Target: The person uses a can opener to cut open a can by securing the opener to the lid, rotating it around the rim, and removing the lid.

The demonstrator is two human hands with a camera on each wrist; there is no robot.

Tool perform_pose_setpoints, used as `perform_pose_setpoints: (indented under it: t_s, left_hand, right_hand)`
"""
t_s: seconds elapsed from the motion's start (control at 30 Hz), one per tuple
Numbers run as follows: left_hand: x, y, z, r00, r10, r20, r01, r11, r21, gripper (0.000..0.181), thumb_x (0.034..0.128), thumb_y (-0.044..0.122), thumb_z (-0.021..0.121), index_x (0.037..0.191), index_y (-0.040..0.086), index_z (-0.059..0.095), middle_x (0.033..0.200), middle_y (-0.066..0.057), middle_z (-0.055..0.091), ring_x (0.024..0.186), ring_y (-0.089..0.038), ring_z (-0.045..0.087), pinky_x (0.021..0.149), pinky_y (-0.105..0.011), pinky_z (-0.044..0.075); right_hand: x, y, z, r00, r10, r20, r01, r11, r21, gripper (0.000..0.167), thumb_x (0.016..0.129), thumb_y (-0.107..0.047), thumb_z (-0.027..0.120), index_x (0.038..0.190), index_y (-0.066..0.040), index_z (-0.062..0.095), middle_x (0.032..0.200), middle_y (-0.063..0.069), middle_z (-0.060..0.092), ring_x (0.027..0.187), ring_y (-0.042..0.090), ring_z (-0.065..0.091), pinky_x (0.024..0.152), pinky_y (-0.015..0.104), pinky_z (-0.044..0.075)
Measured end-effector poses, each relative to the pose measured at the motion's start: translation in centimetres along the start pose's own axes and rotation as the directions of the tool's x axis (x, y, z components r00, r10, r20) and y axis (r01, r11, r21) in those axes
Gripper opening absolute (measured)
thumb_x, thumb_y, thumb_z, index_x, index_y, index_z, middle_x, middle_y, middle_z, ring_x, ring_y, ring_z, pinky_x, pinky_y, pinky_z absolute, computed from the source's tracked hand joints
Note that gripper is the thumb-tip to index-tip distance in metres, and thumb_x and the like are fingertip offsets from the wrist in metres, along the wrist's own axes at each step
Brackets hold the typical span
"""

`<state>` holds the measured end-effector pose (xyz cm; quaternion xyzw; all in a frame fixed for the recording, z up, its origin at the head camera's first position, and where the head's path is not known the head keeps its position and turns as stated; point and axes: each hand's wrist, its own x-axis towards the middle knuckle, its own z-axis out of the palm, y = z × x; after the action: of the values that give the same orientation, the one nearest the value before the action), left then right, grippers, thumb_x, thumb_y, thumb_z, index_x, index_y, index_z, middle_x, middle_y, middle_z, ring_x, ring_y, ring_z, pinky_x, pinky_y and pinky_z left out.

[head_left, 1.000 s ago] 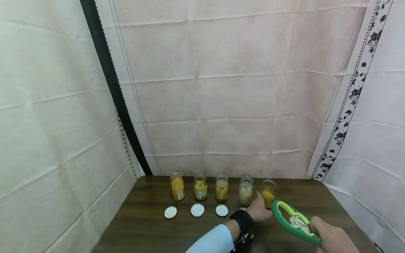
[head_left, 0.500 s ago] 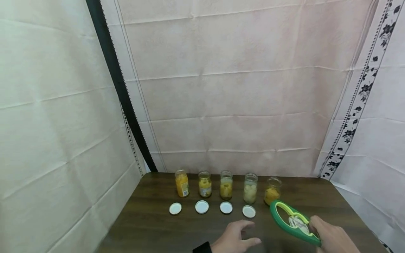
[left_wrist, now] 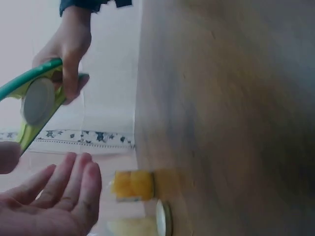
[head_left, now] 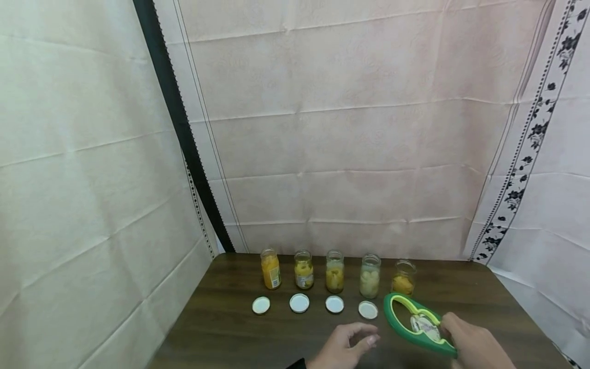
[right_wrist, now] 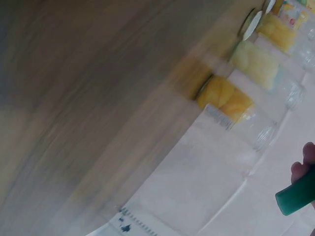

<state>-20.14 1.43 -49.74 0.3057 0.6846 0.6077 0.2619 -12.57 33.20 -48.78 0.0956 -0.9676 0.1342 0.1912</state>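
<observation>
In the head view my right hand (head_left: 477, 341) grips one end of a green jar opener (head_left: 401, 326) with a lime-green inner edge. A round pale jar lid (left_wrist: 39, 102) sits inside the opener's loop. My left hand (head_left: 343, 346) is a little to the left, its fingers relaxed and holding nothing. Seen from the left wrist, that hand's fingers (left_wrist: 66, 182) reach out below the opener; whether the thumb touches it I cannot tell. Behind the opener stands an uncovered glass jar of yellow-orange fruit (head_left: 403, 282), its lower part partly hidden.
Several more uncovered jars stand in a row at the table's back, including a pale-filled jar (head_left: 370, 279) and an orange-filled jar (head_left: 270, 271). White lids, such as the rightmost lid (head_left: 367, 310), lie before them on the dark wooden table (head_left: 221, 328). Cloth (head_left: 345, 143) hangs behind.
My left hand has drawn back from the rightmost jar toward the front left, uncovering the lid beneath it. Its fingers have since curled slightly. The opener has shifted slightly left in view.
</observation>
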Motion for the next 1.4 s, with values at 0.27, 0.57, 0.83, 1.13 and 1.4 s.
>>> perform_pose_setpoints:
  t_s: [0.27,0.57,0.83,1.13,1.4]
  left_hand:
    - [1.1,0.9,1.4,0.972,-0.034,0.233,0.141,0.877,-0.459,0.058,0.1109,0.053,0.049,0.158,0.018,0.051,0.161,-0.012,0.055,0.147,-0.034,0.058,0.119,-0.042,0.051]
    - [1.5,2.3,2.4,0.932,-0.004,0.363,0.238,0.761,-0.604,0.083,0.105,0.073,0.041,0.165,0.016,0.037,0.15,0.008,0.061,0.134,-0.009,0.063,0.126,-0.033,0.042]
    - [1.2,1.4,2.6,0.923,0.057,0.38,0.217,0.739,-0.637,0.079,0.1065,0.07,0.043,0.163,0.015,0.042,0.136,0.014,0.067,0.124,-0.001,0.066,0.111,-0.021,0.051]
    - [1.7,1.3,3.1,0.935,0.068,0.347,0.189,0.735,-0.651,0.08,0.1087,0.066,0.041,0.166,0.011,0.035,0.151,0.007,0.061,0.139,-0.008,0.06,0.128,-0.034,0.041]
    - [2.2,0.6,2.7,0.962,0.076,0.263,0.07,0.861,-0.504,0.071,0.1124,0.056,0.045,0.162,0.005,0.042,0.141,0.013,0.065,0.13,-0.003,0.063,0.128,-0.042,0.042]
  right_hand:
    - [1.5,-3.7,0.3,0.973,-0.179,-0.143,0.186,0.982,0.033,0.06,0.065,-0.04,0.101,0.09,-0.029,0.047,0.078,-0.027,0.041,0.066,-0.013,0.034,0.055,0.014,0.034]
    - [2.2,-6.8,-0.3,0.97,-0.206,-0.132,0.201,0.978,-0.048,0.062,0.065,-0.053,0.097,0.093,-0.03,0.047,0.079,-0.025,0.039,0.069,-0.011,0.033,0.058,0.016,0.035]
    - [2.0,-6.5,1.0,0.942,-0.235,-0.239,0.234,0.972,-0.032,0.064,0.062,-0.048,0.101,0.09,-0.032,0.046,0.078,-0.028,0.033,0.067,-0.013,0.029,0.056,0.012,0.029]
    - [1.9,-5.8,1.4,0.909,-0.275,-0.314,0.265,0.961,-0.073,0.063,0.061,-0.042,0.102,0.09,-0.029,0.048,0.081,-0.028,0.033,0.068,-0.013,0.028,0.057,0.007,0.025]
    - [2.2,-4.2,0.7,0.94,-0.204,-0.275,0.183,0.978,-0.098,0.056,0.053,-0.001,0.085,0.088,-0.026,0.051,0.077,-0.024,0.041,0.068,-0.01,0.032,0.055,0.018,0.035]
